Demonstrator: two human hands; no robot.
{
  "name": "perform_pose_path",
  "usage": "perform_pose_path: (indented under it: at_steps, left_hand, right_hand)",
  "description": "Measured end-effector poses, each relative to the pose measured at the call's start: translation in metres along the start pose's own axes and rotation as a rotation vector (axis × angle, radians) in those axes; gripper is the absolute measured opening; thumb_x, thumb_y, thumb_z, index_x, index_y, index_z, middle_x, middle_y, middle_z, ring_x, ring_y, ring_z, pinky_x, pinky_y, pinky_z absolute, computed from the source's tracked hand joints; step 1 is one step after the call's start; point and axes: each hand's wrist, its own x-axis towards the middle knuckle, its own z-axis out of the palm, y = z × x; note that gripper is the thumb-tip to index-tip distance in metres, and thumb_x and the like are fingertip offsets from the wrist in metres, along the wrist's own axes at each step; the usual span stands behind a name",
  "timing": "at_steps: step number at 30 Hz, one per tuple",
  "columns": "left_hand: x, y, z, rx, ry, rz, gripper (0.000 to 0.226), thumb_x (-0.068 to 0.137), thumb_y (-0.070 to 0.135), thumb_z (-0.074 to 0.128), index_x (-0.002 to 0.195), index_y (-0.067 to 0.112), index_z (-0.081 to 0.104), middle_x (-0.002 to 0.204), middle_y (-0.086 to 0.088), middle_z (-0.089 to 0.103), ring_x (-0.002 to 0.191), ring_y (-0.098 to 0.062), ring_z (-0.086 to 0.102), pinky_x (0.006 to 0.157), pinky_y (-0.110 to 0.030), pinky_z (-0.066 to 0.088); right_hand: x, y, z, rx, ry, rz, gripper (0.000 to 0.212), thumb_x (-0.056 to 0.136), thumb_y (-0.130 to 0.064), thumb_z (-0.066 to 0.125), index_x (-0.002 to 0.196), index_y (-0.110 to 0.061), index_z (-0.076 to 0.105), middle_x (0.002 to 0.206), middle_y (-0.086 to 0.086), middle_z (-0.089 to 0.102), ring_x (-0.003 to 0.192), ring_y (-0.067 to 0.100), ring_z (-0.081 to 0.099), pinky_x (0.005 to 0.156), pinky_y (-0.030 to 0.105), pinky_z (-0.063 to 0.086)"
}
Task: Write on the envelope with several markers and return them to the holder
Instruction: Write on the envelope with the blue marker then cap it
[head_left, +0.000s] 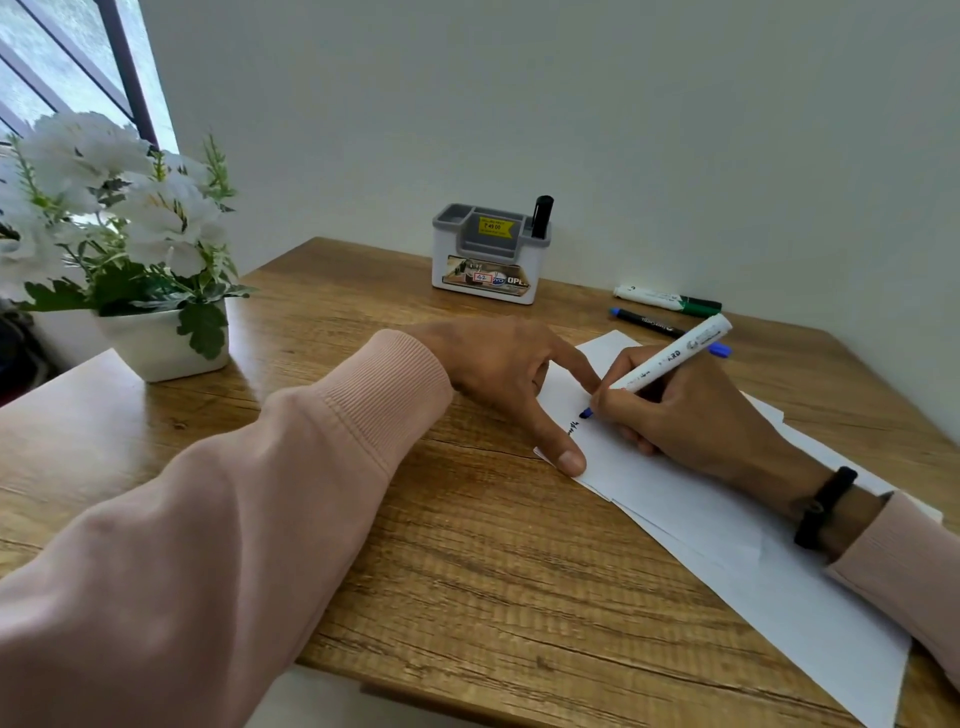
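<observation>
Flowers (119, 208), white with green leaves, stand in a white pot (156, 345) at the table's nine o'clock edge, under a window (62, 62). Moving rightward, a pink sleeve (208, 493) crosses the wooden table (415, 597) to the left hand (498, 369), whose fingers are spread and fairly straight: the thumb tip and a fingertip press on the near-left end of the white envelope (675, 499), pinning it flat. At twelve o'clock, against the wall, sits the white-and-grey holder (488, 260), with a black marker (541, 215) upright in its right-hand compartment. The envelope lies at about three o'clock on top of a larger white sheet (810, 623). On it rests the right hand (691, 415), fingers curled round a white-barrelled blue marker (670, 361) whose tip touches the paper beside a few dark written strokes (574, 428). A black band (826, 506) circles that wrist. At two o'clock, beyond the envelope, a green marker (667, 300) and a dark pen with a blue end (644, 322) lie on the table, just beside each other.
</observation>
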Motion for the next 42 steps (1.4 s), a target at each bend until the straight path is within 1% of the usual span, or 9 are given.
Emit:
perform_pose_path:
  at_steps: [3,8,12,17,21,29,35,39,42]
  left_hand:
    - [-0.0003,0.0003,-0.0005,-0.001,-0.008,0.011,0.074,0.068,0.067,0.083,0.135,0.055,0.052,0.063,0.053,0.049,0.065,0.026,0.050,0.064,-0.023,0.035]
    - [-0.0021,0.0012,0.0000,0.002,-0.001,0.009,0.075,0.066,0.069,0.082,0.134,0.059,0.052,0.066,0.049,0.051,0.074,-0.004,0.056,0.064,-0.022,0.035]
    - [-0.0018,0.0010,0.0005,-0.006,-0.013,0.002,0.075,0.067,0.069,0.082,0.134,0.058,0.051,0.066,0.055,0.047,0.075,-0.005,0.054,0.063,-0.022,0.034]
    - [-0.0017,0.0005,0.0008,0.008,-0.004,-0.004,0.076,0.066,0.070,0.082,0.135,0.059,0.051,0.068,0.051,0.050,0.075,-0.004,0.054,0.064,-0.022,0.034]
    - [0.0004,0.0001,0.0010,0.001,-0.002,-0.028,0.080,0.066,0.069,0.082,0.139,0.054,0.050,0.074,0.021,0.054,0.070,-0.003,0.052,0.064,-0.021,0.034]
    - [-0.0011,0.0006,0.0016,-0.004,-0.018,-0.037,0.074,0.074,0.066,0.078,0.141,0.051,0.052,0.078,0.020,0.052,0.076,-0.007,0.055,0.073,-0.022,0.039]
    - [0.0001,0.0005,0.0013,-0.013,-0.011,-0.047,0.070,0.078,0.063,0.075,0.142,0.045,0.052,0.078,0.012,0.053,0.073,-0.008,0.053,0.069,-0.022,0.037]
    - [0.0008,0.0015,0.0013,-0.023,-0.014,-0.061,0.074,0.077,0.061,0.078,0.144,0.044,0.051,0.075,0.012,0.052,0.071,-0.008,0.053,0.074,-0.023,0.041]
    - [0.0007,0.0015,0.0011,-0.025,-0.021,-0.056,0.071,0.077,0.062,0.078,0.141,0.048,0.052,0.075,0.013,0.052,0.070,-0.007,0.053,0.076,-0.025,0.042]
  right_hand:
    - [0.0007,0.0028,-0.0017,0.005,-0.010,-0.022,0.010,0.086,-0.028,0.080,0.079,-0.022,0.077,0.062,0.003,0.073,0.048,0.010,0.066,0.048,0.020,0.056]
    - [0.0002,0.0016,-0.0002,-0.009,0.009,-0.023,0.024,0.074,-0.046,0.070,0.076,-0.022,0.074,0.059,0.005,0.072,0.046,0.013,0.066,0.048,0.022,0.056]
    - [0.0002,0.0004,0.0001,0.013,0.021,0.000,0.027,0.072,-0.049,0.069,0.075,-0.023,0.073,0.058,0.002,0.073,0.046,0.011,0.066,0.048,0.018,0.054]
    - [0.0018,0.0026,0.0019,-0.002,0.030,-0.006,0.012,0.089,-0.025,0.076,0.077,-0.021,0.074,0.058,0.000,0.072,0.045,0.009,0.065,0.048,0.017,0.053]
    - [-0.0019,0.0037,-0.0020,0.161,0.051,-0.008,0.011,0.089,-0.013,0.074,0.084,-0.022,0.080,0.056,0.002,0.069,0.048,0.010,0.063,0.046,0.019,0.051]
    - [0.0006,0.0014,-0.0029,0.380,0.082,0.103,0.030,0.084,-0.040,0.077,0.073,-0.012,0.079,0.055,0.008,0.066,0.042,0.018,0.056,0.041,0.023,0.045]
    - [0.0024,0.0039,-0.0030,0.404,0.026,0.069,0.015,0.083,-0.027,0.072,0.088,-0.018,0.083,0.065,0.009,0.072,0.055,0.019,0.066,0.051,0.024,0.054]
    - [0.0040,0.0048,-0.0034,0.491,0.014,0.101,0.031,0.081,-0.041,0.078,0.091,-0.013,0.084,0.072,0.014,0.075,0.063,0.023,0.070,0.056,0.026,0.057]
    - [0.0050,0.0070,-0.0052,0.431,0.010,0.101,0.015,0.092,-0.023,0.073,0.087,-0.013,0.083,0.070,0.014,0.076,0.060,0.021,0.071,0.055,0.027,0.057]
